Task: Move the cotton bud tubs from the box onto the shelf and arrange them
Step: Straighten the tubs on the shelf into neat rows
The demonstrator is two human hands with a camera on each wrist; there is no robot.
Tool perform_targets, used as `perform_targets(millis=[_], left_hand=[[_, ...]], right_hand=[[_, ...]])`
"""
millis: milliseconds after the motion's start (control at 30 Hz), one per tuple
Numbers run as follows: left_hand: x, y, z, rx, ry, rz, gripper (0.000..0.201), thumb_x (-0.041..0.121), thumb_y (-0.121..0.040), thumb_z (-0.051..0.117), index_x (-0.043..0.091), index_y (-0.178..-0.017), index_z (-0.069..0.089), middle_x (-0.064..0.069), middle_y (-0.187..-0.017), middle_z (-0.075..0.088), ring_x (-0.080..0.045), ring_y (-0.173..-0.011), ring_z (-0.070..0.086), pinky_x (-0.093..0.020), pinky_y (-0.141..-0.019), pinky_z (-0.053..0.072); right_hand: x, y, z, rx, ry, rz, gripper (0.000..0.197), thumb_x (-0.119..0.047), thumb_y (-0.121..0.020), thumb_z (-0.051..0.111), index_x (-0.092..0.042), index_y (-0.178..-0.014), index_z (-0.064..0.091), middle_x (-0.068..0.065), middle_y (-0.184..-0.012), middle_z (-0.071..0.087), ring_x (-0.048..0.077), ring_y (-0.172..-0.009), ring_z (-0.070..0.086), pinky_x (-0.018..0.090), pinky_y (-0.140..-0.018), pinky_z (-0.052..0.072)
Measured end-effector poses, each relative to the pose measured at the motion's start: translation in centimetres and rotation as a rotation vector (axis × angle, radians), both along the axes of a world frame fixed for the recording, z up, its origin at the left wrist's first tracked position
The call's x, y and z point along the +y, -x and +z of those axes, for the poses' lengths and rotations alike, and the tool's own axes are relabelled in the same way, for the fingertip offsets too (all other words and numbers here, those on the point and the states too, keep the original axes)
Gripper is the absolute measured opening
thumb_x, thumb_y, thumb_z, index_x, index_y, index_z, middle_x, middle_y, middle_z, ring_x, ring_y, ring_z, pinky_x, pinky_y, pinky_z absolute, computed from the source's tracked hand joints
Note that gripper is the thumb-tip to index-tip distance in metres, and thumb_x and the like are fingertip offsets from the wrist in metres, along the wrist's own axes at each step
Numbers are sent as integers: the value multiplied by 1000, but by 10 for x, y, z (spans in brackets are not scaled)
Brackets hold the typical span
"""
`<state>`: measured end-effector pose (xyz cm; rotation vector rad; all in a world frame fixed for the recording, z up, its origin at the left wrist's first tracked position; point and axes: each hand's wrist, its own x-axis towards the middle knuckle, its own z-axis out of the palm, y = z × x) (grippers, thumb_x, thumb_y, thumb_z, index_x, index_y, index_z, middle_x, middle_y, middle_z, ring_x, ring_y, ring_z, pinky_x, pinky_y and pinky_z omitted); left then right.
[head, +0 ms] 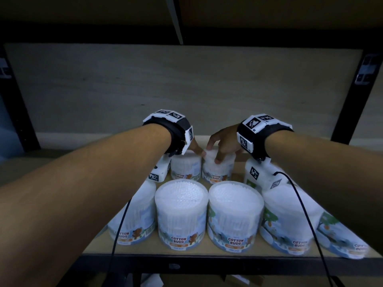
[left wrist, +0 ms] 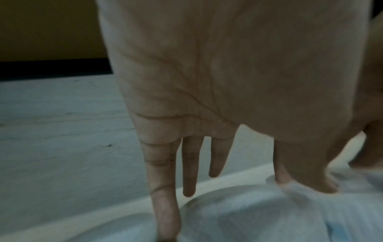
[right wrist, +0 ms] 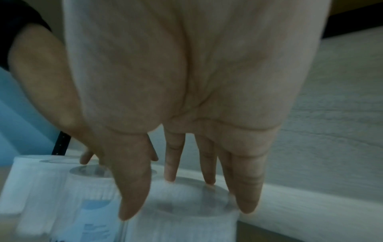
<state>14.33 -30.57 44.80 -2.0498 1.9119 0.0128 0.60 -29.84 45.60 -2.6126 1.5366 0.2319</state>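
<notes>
Clear round cotton bud tubs stand on a wooden shelf (head: 145,248). In the back row my left hand (head: 195,150) holds one tub (head: 185,168) from above, thumb on the lid's right edge and little finger down its left side. In the left wrist view this tub (left wrist: 248,212) lies under the straight fingers. My right hand (head: 219,146) grips the neighbouring back tub (head: 217,170) from above, thumb in front and fingers behind. The right wrist view shows that tub (right wrist: 186,204) between thumb and fingers. The two held tubs stand side by side, nearly touching.
Several tubs form the front row (head: 181,212) along the shelf's black front rail (head: 186,264). Another tub (head: 248,179) stands in the back row under my right wrist. Black uprights (head: 348,96) frame the bay and the shelf above is close overhead. Bare board lies behind the back row.
</notes>
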Motion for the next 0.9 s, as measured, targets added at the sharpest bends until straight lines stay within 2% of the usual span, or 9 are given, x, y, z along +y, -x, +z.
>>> perform_targets(millis=[67, 133, 267, 300, 367, 400, 467, 600, 900], left_hand=[[6, -1, 2, 8, -5, -11, 78, 55, -91, 56, 8, -149, 35, -12, -145, 44, -25, -127, 47, -23, -87, 44], [14, 2, 5, 38, 4, -49, 77, 43, -93, 60, 10, -153, 27, -9, -155, 31, -25, -139, 36, -15, -63, 46], [22, 11, 10, -14, -75, -79, 66, 25, -98, 57, 10, -154, 24, -10, -157, 28, -25, -141, 32, -4, -35, 36], [23, 12, 10, -21, -81, -85, 65, 24, -98, 56, 10, -154, 25, -10, -157, 28, -24, -141, 32, -1, -37, 36], [21, 12, 10, -12, -41, -81, 67, 28, -98, 56, 16, -155, 23, -6, -158, 26, -20, -142, 30, -3, -67, 42], [20, 10, 9, -4, -26, -76, 67, 32, -98, 55, 18, -155, 22, -4, -159, 25, -19, -142, 30, -9, -85, 41], [23, 9, 9, -15, -20, -82, 67, 37, -99, 52, 18, -155, 21, -3, -159, 24, -18, -143, 29, -20, -103, 33], [24, 4, 7, -16, -22, -80, 70, 50, -95, 52, 21, -154, 27, -4, -157, 30, -21, -141, 34, -28, -110, 32], [11, -2, 4, 75, -100, -7, 72, 58, -89, 55, 20, -148, 41, -10, -145, 49, -25, -133, 46, -34, -110, 38]], right_hand=[[1, 2, 1, -31, -16, -20, 59, -33, -91, 66, -24, -145, 44, -1, -149, 39, 18, -133, 42, 20, -89, 37], [0, 3, 2, -57, -33, -38, 57, -33, -89, 69, -24, -142, 49, -1, -145, 43, 21, -125, 48, 24, -90, 44], [-1, 1, 0, -134, -90, -69, 53, -25, -85, 75, -20, -134, 57, 3, -137, 49, 20, -101, 50, 40, -95, 52], [-1, 1, 0, -118, -70, -56, 52, -26, -86, 74, -20, -135, 57, 2, -134, 50, 18, -100, 49, 33, -95, 51], [2, 2, 2, -81, -41, -41, 52, -29, -88, 72, -21, -137, 55, -1, -125, 50, 13, -99, 47, 22, -89, 45], [3, 2, 3, -71, -40, -43, 53, -29, -88, 71, -21, -138, 54, -1, -126, 50, 12, -100, 47, 23, -88, 44], [4, 1, 5, -49, -39, -43, 55, -29, -89, 70, -22, -140, 52, 1, -138, 49, 16, -108, 50, 24, -90, 43], [6, -2, 3, -18, -39, -39, 65, -24, -93, 65, -24, -151, 35, 1, -153, 34, 20, -136, 40, 26, -98, 40], [20, -1, 8, 30, -56, -17, 60, -19, -97, 58, -24, -152, 32, 4, -150, 40, 20, -134, 42, 23, -101, 36]])
